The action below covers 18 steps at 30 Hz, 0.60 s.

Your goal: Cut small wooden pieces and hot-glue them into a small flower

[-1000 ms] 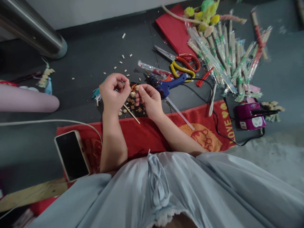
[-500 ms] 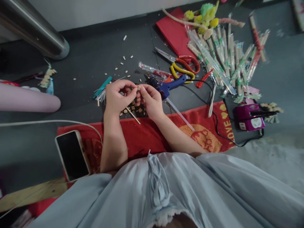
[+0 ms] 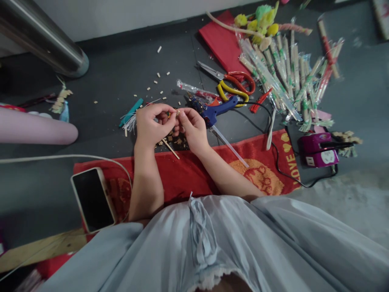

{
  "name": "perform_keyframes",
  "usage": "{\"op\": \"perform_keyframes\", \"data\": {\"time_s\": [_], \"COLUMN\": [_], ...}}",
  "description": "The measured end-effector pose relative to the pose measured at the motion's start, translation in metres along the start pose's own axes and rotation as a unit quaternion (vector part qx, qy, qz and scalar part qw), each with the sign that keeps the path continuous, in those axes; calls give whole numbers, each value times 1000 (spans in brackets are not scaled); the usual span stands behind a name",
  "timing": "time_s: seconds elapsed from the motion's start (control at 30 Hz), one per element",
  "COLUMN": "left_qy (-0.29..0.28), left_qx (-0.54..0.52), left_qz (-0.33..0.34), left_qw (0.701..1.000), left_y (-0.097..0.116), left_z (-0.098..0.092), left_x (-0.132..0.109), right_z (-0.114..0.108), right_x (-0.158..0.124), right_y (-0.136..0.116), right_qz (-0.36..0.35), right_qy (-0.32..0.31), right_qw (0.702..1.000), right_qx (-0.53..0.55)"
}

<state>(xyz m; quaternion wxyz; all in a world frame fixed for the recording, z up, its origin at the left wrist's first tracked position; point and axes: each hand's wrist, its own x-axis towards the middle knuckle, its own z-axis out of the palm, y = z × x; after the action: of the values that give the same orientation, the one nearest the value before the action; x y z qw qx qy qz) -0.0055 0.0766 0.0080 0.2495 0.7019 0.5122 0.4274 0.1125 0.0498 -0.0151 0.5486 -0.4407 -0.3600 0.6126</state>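
Observation:
My left hand (image 3: 154,123) and my right hand (image 3: 193,127) meet fingertip to fingertip over the dark table. Between their pinched thumbs and forefingers is a small tan piece (image 3: 178,114), mostly covered by the fingers. Below the hands lie many small tan wooden pieces (image 3: 179,141) and a thin wooden stick (image 3: 170,149). Just right of my right hand rests a blue hot glue gun (image 3: 223,106), with a clear glue stick (image 3: 230,146) sticking out of its back. White strands with a teal wrapper (image 3: 131,113) lie beside my left hand.
Scissors (image 3: 232,83) with red and yellow handles lie behind the glue gun. Several wrapped wooden sticks (image 3: 291,77) spread at the right, near a purple power adapter (image 3: 319,150). A phone (image 3: 92,198) lies on the red towel (image 3: 182,174). A metal post (image 3: 45,36) stands back left.
Almost nothing differs. The fingertips shift very slightly around the small tan piece, and both hands stay in the same place.

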Motion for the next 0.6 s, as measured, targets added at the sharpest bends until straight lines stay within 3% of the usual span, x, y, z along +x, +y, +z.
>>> {"op": "perform_keyframes", "data": {"time_s": [0.37,0.6], "left_qy": [4,86], "left_qx": [22,31], "left_qz": [34,-2], "left_qw": [999,996], "left_y": [4,-9], "left_z": [0,2], "left_x": [1,2], "right_z": [1,3], "right_x": [-1,-3], "right_y": [-1,-5], "right_qz": [-8,7], "right_qy": [-5,-13], "right_qw": [1000,1000], "right_qx": [-3,5]}}
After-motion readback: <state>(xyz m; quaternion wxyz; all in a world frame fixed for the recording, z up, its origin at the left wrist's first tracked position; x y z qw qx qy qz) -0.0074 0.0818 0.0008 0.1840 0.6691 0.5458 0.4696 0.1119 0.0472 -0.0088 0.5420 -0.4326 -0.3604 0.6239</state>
